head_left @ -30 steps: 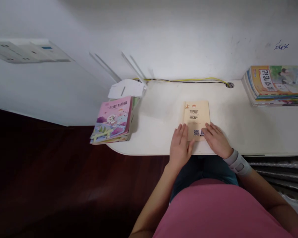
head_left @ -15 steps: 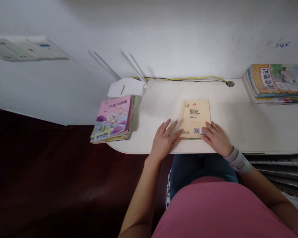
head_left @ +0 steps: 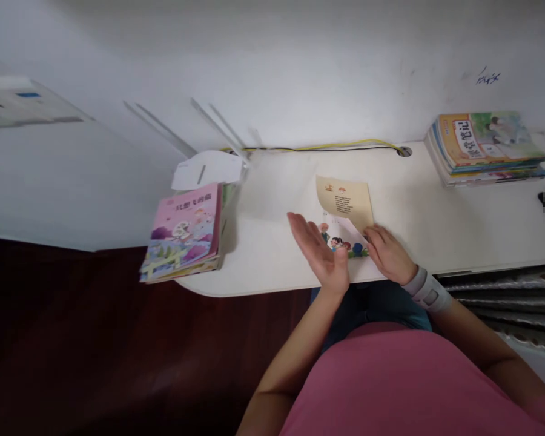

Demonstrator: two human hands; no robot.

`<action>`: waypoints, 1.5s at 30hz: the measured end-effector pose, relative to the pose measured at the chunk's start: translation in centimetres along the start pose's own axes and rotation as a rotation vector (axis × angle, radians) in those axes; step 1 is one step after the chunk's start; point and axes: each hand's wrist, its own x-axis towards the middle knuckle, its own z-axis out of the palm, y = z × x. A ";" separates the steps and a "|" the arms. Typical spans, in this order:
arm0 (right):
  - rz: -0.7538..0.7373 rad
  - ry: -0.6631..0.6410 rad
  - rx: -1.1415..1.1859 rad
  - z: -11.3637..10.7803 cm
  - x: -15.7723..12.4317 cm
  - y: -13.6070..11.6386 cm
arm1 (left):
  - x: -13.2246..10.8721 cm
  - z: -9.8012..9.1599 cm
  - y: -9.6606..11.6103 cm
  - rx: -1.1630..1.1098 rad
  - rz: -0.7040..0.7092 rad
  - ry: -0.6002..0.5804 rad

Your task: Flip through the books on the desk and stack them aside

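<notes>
A thin book lies on the white desk in front of me. Its tan cover is lifted and tilted, and an illustrated page shows beneath it. My right hand, with a grey wristband, has its fingers closed on the lower right corner of the cover. Just left of the book, my left hand is raised off the desk, palm turned up. Its fingers are stretched out and hold nothing.
A pile of books with a pink cover on top hangs over the desk's left edge, with a white folded sheet behind it. Another book stack sits far right. A yellow cable runs along the wall. Dark floor lies left.
The closed book's tan cover has been lifted, which uncovers a picture page. My left hand left the desk and turned palm up. The view shifted to the right.
</notes>
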 end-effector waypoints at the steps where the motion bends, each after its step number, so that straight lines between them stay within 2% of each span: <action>1: -0.016 -0.004 0.019 -0.1 0.0 0.0 | 0.3 0.3 0.1 0.000 0.013 -0.046; 5: -0.073 -0.047 0.022 -0.8 -0.4 0.8 | 1.5 1.7 0.0 0.041 0.183 -0.249; 8: 0.098 0.012 -0.118 -1.5 -1.4 2.3 | 2.0 2.5 -0.1 0.062 0.318 -0.348; 11: 0.304 0.071 -0.271 -2.1 -2.6 4.3 | 1.9 3.3 -0.2 0.078 0.499 -0.522; 13: 0.351 0.053 -0.300 -2.2 -3.3 5.4 | 1.6 3.9 -0.3 0.137 0.600 -0.637; 15: 0.352 0.021 -0.286 -2.2 -3.7 6.2 | 1.2 4.4 -0.3 0.219 0.633 -0.696; 25: 0.376 0.003 -0.233 -2.2 -3.3 6.1 | -0.4 4.7 -0.3 0.362 0.552 -0.651; 33: 0.403 0.000 -0.197 -2.5 -3.2 6.1 | -1.0 5.2 0.6 0.376 0.435 -0.608; 36: 0.387 0.010 -0.187 -2.5 -3.2 6.2 | -1.1 5.4 1.0 0.371 0.405 -0.641; 40: 0.384 -0.005 -0.198 -2.5 -3.3 6.3 | -1.4 5.3 1.4 0.389 0.440 -0.697; 45: 0.376 0.022 -0.203 -2.2 -3.2 6.2 | -2.4 5.0 1.9 0.404 0.437 -0.706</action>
